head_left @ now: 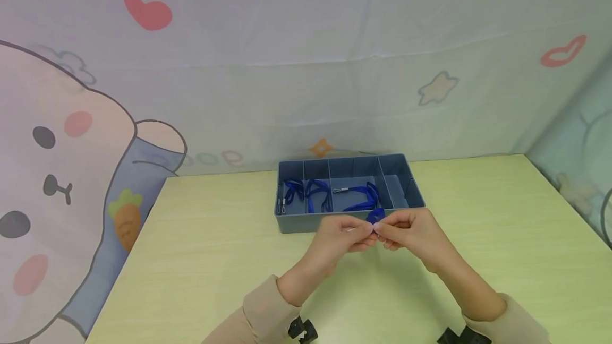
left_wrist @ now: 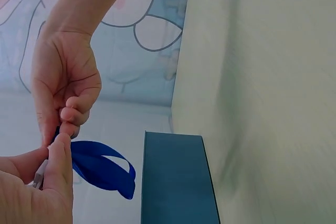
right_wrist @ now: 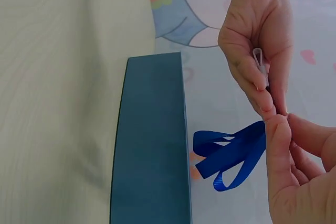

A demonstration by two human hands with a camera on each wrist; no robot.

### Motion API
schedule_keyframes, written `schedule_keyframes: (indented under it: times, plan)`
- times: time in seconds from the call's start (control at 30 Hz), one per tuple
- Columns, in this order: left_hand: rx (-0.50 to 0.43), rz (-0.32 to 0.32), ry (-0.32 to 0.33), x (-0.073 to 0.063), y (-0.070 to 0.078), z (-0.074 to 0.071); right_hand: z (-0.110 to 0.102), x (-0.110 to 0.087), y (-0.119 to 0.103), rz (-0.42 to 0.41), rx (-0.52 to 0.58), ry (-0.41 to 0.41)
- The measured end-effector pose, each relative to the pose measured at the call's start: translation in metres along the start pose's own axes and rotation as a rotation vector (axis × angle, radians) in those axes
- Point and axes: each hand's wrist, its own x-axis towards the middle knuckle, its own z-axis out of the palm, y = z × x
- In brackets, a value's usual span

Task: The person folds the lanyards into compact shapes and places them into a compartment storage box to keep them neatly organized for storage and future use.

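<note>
Just in front of the tray, both hands pinch a blue lanyard [right_wrist: 236,150] folded into loops. My left hand [head_left: 334,240] holds it from the left, and its metal clip [right_wrist: 258,60] lies against that hand's fingers in the right wrist view. My right hand [head_left: 418,235] grips it from the right between thumb and fingers, with both hands' fingertips meeting at the folded ribbon. In the left wrist view the loops [left_wrist: 102,166] hang out beyond the fingertips. Part of the ribbon is hidden inside the hands.
A blue-grey divided tray [head_left: 301,223] stands at the table's back edge. Three of its compartments hold blue lanyards: a coil [head_left: 294,189] at left, another lanyard [head_left: 319,192] beside it, and one with a clip [head_left: 368,195] in the wide section. A printed cloth [head_left: 268,68] hangs behind.
</note>
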Motion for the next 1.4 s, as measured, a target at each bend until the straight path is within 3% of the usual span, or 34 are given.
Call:
schedule_keyframes:
  times: [0.33,0.57,0.83,0.97,1.17,1.4]
  plan:
    - [-0.004,0.037,0.045,0.001,-0.002,0.0,-0.003,0.001,0.006,-0.033,0.018,-0.066]
    - [-0.036,0.03,0.027,0.001,-0.002,0.001,0.003,0.001,0.011,-0.111,-0.09,0.03]
    - [-0.027,0.034,0.029,0.0,-0.003,0.003,0.011,-0.001,0.007,-0.261,-0.331,0.134]
    - [-0.009,0.017,0.01,0.0,-0.004,-0.001,0.004,-0.002,0.006,-0.321,-0.388,0.076]
    - [0.055,-0.05,-0.024,0.0,0.0,-0.01,-0.023,0.0,0.015,-0.478,-0.458,0.028]
    - [0.067,-0.092,-0.035,-0.001,0.003,-0.017,-0.037,0.001,0.026,-0.372,-0.523,-0.053]
